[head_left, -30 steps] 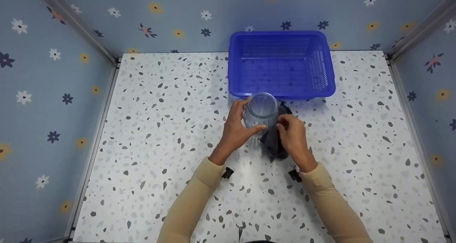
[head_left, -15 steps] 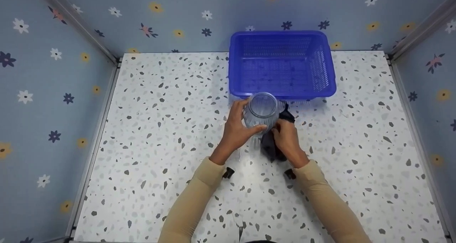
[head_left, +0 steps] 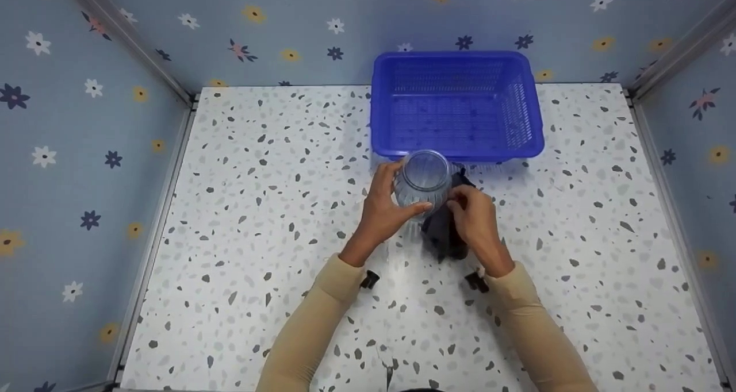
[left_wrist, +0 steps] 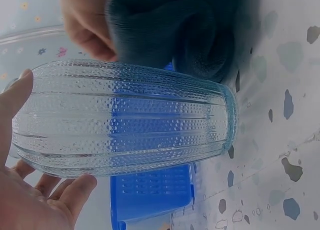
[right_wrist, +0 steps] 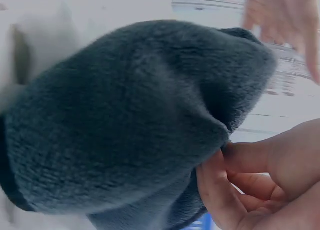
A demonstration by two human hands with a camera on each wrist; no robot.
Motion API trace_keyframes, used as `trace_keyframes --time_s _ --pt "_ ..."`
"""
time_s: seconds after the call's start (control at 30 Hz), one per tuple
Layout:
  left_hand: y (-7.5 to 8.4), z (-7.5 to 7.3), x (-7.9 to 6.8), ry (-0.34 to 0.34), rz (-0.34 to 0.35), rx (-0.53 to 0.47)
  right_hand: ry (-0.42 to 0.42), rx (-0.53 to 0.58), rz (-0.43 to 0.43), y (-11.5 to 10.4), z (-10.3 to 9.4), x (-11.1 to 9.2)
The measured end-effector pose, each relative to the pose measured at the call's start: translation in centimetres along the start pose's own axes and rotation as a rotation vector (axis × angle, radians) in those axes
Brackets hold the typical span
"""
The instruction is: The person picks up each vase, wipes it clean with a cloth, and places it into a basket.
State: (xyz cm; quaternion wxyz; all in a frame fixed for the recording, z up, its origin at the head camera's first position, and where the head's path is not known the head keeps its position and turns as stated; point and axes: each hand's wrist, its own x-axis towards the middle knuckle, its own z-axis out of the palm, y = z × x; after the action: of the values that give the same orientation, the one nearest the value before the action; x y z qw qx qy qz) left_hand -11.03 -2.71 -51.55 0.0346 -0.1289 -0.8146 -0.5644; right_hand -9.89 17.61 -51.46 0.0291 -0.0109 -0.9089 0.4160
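Note:
A clear glass vase (head_left: 415,196) with vertical ribs and a beaded texture stands upright before me, its round mouth facing up. My left hand (head_left: 380,209) grips it from the left near the top, thumb across the front and fingers behind. On its right side, my right hand (head_left: 477,218) pinches a dark grey fleecy cloth (right_wrist: 125,115) between thumb and fingers. Bunched cloth hangs beside the vase, down toward the table. In the left wrist view the vase's base (left_wrist: 230,120) is at or close to the tabletop; exact contact is unclear.
A blue plastic basket (head_left: 460,154) with perforated sides sits just behind the vase, against the back wall. The speckled white table (head_left: 259,237) spreads out on both sides. Flower-patterned panels (head_left: 69,179) enclose it at left, back and right.
My right hand moved in and down along the vase's side with the cloth, then back out to the right and up. The left hand and the vase stayed in place.

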Motion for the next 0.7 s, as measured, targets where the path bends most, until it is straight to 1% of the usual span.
trace_keyframes --time_s 0.2,0.47,0.6,0.7 --pt "0.0 0.0 0.0 0.002 -0.005 0.008 0.055 0.042 -0.052 -1.7 -1.8 -0.2" --pt "0.0 0.0 0.0 -0.005 -0.009 0.008 0.158 0.057 -0.161 -3.7 -3.0 -0.3" --pt "0.0 0.0 0.0 -0.010 -0.012 0.017 0.174 0.048 -0.180 -4.2 -3.1 -0.2" --pt "0.0 0.0 0.0 0.002 -0.011 0.027 0.171 0.053 -0.179 -4.2 -3.1 -0.2"
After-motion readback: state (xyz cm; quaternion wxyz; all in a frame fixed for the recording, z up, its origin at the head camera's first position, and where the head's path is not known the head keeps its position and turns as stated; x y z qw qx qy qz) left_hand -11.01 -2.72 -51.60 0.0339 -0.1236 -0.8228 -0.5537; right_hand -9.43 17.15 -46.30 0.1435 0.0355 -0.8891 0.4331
